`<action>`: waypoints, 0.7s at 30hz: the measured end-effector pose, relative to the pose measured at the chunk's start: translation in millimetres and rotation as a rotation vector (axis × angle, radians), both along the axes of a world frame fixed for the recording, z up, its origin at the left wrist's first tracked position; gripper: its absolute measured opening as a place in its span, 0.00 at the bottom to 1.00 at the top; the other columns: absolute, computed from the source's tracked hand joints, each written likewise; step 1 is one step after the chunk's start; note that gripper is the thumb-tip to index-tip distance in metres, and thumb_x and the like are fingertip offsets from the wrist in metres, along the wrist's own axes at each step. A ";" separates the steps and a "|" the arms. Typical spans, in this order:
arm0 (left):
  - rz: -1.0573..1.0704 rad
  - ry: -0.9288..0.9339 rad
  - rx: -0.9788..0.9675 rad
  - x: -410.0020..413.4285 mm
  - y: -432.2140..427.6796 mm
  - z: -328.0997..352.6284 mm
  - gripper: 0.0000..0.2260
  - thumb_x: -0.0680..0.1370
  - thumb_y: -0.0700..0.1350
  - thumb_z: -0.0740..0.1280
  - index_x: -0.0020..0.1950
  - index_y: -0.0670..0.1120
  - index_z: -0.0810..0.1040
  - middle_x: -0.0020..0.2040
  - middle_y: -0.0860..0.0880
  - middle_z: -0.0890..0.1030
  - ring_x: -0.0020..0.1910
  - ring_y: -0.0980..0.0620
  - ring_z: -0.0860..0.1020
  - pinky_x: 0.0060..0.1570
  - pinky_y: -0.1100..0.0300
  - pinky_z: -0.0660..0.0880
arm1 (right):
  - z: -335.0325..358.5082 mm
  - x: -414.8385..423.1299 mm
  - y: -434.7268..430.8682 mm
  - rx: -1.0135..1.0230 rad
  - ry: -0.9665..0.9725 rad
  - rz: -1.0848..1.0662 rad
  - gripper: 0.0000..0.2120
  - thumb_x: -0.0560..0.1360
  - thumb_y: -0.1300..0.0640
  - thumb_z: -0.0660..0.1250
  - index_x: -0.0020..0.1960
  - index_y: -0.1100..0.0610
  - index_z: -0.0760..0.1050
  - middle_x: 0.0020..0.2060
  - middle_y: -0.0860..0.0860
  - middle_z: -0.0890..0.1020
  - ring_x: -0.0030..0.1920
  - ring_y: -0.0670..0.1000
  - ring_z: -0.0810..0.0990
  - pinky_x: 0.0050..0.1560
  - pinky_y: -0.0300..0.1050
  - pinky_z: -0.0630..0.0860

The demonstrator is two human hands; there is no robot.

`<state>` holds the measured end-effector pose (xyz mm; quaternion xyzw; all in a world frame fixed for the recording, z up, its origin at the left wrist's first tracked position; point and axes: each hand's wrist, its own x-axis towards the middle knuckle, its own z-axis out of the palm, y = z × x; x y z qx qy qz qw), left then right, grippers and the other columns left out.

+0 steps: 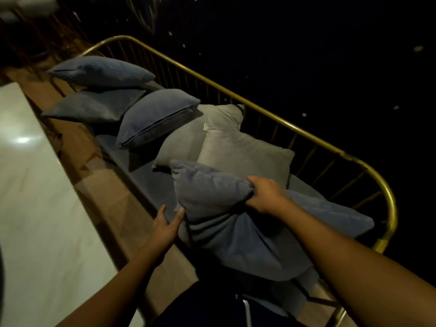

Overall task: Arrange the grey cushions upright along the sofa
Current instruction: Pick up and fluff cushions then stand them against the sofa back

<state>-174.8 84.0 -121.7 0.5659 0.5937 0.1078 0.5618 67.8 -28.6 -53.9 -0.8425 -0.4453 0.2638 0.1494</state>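
my right hand (264,194) is clenched on the top corner of a grey cushion (212,192), and my left hand (166,226) grips its lower edge. it stands on the sofa (151,185) seat; beyond my hands, more cushions (155,119) lean along the gold rail (259,105).

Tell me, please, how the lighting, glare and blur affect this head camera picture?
Head view: dim and grainy, the background beyond the gold rail nearly black; one bright glare spot on the pale table; wide-angle bending curves the rail; the top left corner is smeared; both hands on the held cushion stay readable.
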 end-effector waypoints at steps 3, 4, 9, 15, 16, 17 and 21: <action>0.089 -0.095 -0.193 19.6 -1.9 6.8 0.29 0.77 0.66 0.53 0.75 0.56 0.57 0.75 0.48 0.63 0.71 0.42 0.64 0.61 0.46 0.67 | 41.8 19.9 -9.3 0.226 0.090 -0.132 0.11 0.66 0.56 0.73 0.42 0.56 0.72 0.43 0.57 0.82 0.47 0.59 0.80 0.42 0.47 0.72; 0.080 -0.102 -0.201 26.2 -1.6 11.6 0.27 0.77 0.66 0.51 0.74 0.56 0.57 0.74 0.48 0.64 0.71 0.42 0.64 0.63 0.44 0.66 | 56.8 25.5 -8.9 0.296 0.139 -0.166 0.11 0.66 0.58 0.74 0.43 0.59 0.73 0.41 0.57 0.81 0.44 0.56 0.80 0.40 0.46 0.72; 0.278 -0.294 -0.129 49.2 60.7 -20.8 0.49 0.57 0.83 0.55 0.73 0.59 0.61 0.73 0.49 0.68 0.70 0.43 0.68 0.68 0.41 0.65 | 110.9 48.6 8.8 0.660 0.391 -0.360 0.10 0.68 0.61 0.74 0.46 0.59 0.77 0.36 0.50 0.81 0.34 0.41 0.77 0.36 0.38 0.75; 0.324 -0.523 -0.170 77.9 119.0 14.6 0.35 0.71 0.74 0.51 0.70 0.54 0.70 0.65 0.52 0.75 0.65 0.45 0.71 0.68 0.48 0.66 | 114.2 69.8 60.8 0.895 0.584 -0.540 0.13 0.72 0.60 0.71 0.56 0.57 0.76 0.44 0.48 0.83 0.40 0.42 0.83 0.36 0.32 0.76; 0.327 -0.564 -0.146 83.2 135.6 18.3 0.32 0.74 0.71 0.51 0.68 0.53 0.72 0.65 0.52 0.76 0.65 0.45 0.72 0.66 0.48 0.67 | 109.8 72.4 74.8 0.915 0.556 -0.572 0.12 0.73 0.60 0.71 0.56 0.57 0.76 0.44 0.48 0.82 0.40 0.42 0.82 0.37 0.31 0.76; 0.317 -0.592 -0.123 89.2 153.8 23.9 0.29 0.75 0.69 0.53 0.67 0.53 0.73 0.65 0.51 0.77 0.64 0.44 0.73 0.65 0.48 0.69 | 105.8 73.5 89.9 0.928 0.520 -0.599 0.12 0.73 0.59 0.71 0.55 0.58 0.75 0.44 0.48 0.82 0.41 0.42 0.81 0.36 0.30 0.76; 0.255 -0.563 -0.138 107.6 226.9 35.0 0.29 0.70 0.73 0.58 0.63 0.57 0.77 0.61 0.52 0.81 0.59 0.43 0.77 0.60 0.42 0.74 | 89.4 75.0 160.0 0.890 0.452 -0.635 0.17 0.74 0.51 0.69 0.59 0.55 0.68 0.47 0.44 0.78 0.46 0.42 0.78 0.41 0.36 0.75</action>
